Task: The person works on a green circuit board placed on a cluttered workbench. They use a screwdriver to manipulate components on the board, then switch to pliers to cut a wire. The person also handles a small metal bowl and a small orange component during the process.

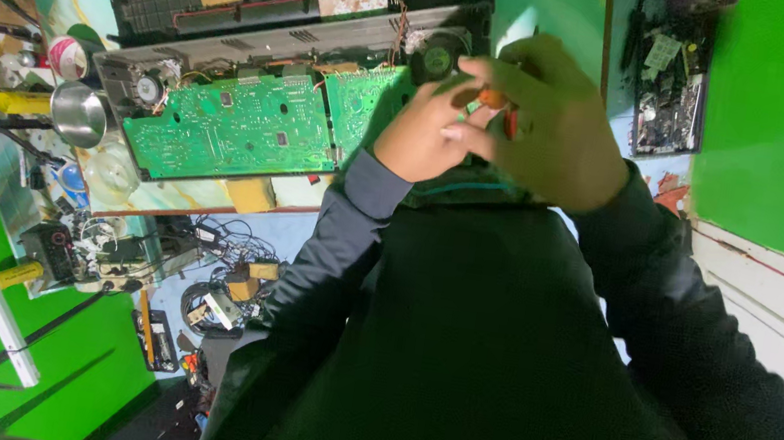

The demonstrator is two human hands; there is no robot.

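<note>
Both hands' grip closed together on a small orange tool: left hand (421, 131), right hand (551, 120), orange tool (495, 99). Just right of the green circuit board (238, 124). Casing open, board exposed, wires attached.

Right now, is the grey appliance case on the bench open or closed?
Open. The grey case has its cover off, so the green circuit boards and wiring lie exposed. Both hands, left hand and right hand, work beside them.
</note>
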